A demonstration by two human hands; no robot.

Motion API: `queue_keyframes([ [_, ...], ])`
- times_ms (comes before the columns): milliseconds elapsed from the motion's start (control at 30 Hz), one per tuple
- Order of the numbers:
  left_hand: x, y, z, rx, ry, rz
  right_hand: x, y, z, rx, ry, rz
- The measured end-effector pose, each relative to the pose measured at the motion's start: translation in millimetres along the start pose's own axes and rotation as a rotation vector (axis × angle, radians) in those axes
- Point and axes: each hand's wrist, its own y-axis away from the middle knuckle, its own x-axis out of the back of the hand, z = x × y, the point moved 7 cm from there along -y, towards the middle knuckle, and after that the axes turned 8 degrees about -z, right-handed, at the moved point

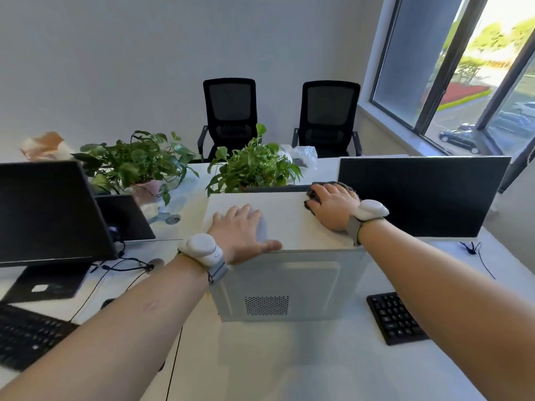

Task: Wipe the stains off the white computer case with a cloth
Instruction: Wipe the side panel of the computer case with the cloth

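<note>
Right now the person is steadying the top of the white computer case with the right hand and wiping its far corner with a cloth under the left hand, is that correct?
Not quite: the hands are swapped. In the head view the left hand rests flat on top of the white computer case, while the right hand presses the cloth on its far corner.

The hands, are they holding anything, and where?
The right hand presses a dark grey cloth flat onto the far right corner of the white metal computer case. The left hand lies flat on its top, holding nothing.

Matt white metal computer case (285, 282); grey fuzzy cloth (314, 195).
</note>
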Motion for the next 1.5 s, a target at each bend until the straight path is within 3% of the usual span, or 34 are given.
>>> queue_keyframes([
  [167, -2.0, 23.2, 10.3, -0.16, -0.184, 0.093, 7.0, -13.6, 0.1, -0.021, 0.022, -0.028],
  [533, 10.4, 25.8, -9.6, -0.262, -0.052, -0.011, 0.7, 41.0, 8.7, -0.141, 0.121, 0.001],
  [667, 15.7, 21.3, -41.8, -0.188, -0.035, 0.028, -0.2, 78.5, -1.6, -0.221, 0.116, -0.031],
  [767, 16.9, 12.3, -76.9, -0.039, -0.036, 0.119, -7.7, 104.8, -22.6, -0.271, 0.141, -0.064],
  [867, 16.9, 8.9, -109.0, 0.132, 0.152, 0.174, -10.6, 127.1, -55.0, -0.269, 0.172, -0.082],
  [933, 13.0, 9.5, -115.0, 0.111, 0.375, 0.138, -14.8, 138.3, -81.6, -0.23, 0.157, -0.104],
  [1000, 7.0, 5.6, -120.7, 0.116, 0.605, 0.104, -24.3, 144.7, -109.6, -0.177, 0.159, -0.077],
  [1067, 4.1, 7.5, -125.2, 0.178, 0.688, 0.1, -33.9, 148.2, -129.7, -0.19, 0.107, -0.008],
  [1300, -14.8, 9.6, -108.7, 0.005, 0.435, 0.109, -35.3, 140.6, -136.9, -0.271, -0.021, 0.161],
  [1400, -31.0, 4.6, -93.1, -0.116, 0.449, 0.067, -39.0, 139.4, -132.2, -0.269, -0.104, 0.195],
  [1500, -38.6, -3.0, -94.0, -0.096, 0.478, 0.068, -44.4, 142.3, -128.1, -0.256, -0.236, 0.236],
])
